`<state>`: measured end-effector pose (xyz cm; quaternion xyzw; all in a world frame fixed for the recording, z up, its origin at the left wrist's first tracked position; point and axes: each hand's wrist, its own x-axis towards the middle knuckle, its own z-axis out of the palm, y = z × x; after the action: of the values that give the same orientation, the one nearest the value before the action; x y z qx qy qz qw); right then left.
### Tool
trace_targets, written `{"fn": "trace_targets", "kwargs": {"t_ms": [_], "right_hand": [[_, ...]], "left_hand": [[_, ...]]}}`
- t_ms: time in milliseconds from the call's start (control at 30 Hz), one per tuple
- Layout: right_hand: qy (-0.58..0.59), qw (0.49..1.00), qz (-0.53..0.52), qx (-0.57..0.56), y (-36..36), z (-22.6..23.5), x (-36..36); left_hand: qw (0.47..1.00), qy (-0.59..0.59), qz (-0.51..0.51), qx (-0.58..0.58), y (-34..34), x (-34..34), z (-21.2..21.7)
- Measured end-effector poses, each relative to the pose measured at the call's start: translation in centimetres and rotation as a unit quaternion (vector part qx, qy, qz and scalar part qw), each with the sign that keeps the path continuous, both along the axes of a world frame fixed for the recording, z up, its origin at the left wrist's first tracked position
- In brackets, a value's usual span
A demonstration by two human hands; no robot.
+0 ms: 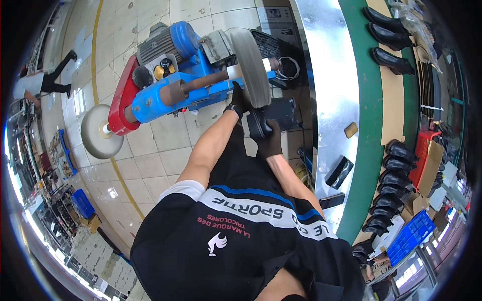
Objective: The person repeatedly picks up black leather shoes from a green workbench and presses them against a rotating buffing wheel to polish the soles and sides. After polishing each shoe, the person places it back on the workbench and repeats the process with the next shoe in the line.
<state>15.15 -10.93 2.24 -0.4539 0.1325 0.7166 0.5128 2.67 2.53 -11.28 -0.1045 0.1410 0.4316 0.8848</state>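
Both my hands wear dark gloves and meet at a black shoe point(257, 125) just below the rim of a large grey buffing wheel point(251, 70). My right hand point(270, 141) is closed round the shoe's near end. At its far left side, beside the wheel, my left hand point(239, 102) grips the shoe; some of its fingers are hidden. The shoe's upper end lies close against the wheel's lower edge; whether they touch I cannot tell. A blue machine point(155, 100) with a red belt guard point(123, 95) carries the wheel on a shaft.
A second, pale wheel point(102, 133) sits at the machine's left end. On my right runs a metal-edged bench point(331, 100) with a green top point(369, 110), a tan block point(351, 130) and several black shoes point(391, 200). A person point(37, 83) is at far left.
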Motion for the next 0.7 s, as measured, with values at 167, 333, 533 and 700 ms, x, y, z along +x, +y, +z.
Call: {"fn": "trace_targets", "kwargs": {"t_ms": [167,333,533,700], "right_hand": [[-0.262,0.951,0.078,0.145,-3.1,-5.0,0.6],[-0.369,0.879,0.263,0.150,-11.7,-1.4,4.9],[-0.560,0.680,0.461,0.114,-8.3,13.9,5.1],[-0.626,0.553,0.482,0.264,-2.5,15.9,2.9]], "left_hand": [[0.997,-0.055,-0.053,-0.015,0.4,1.0,-1.1],[0.989,0.121,-0.080,-0.034,-4.3,0.0,9.6],[0.711,0.465,-0.119,0.513,-7.1,-2.9,13.3],[0.983,0.115,-0.122,-0.079,-5.5,-2.1,8.3]]}}
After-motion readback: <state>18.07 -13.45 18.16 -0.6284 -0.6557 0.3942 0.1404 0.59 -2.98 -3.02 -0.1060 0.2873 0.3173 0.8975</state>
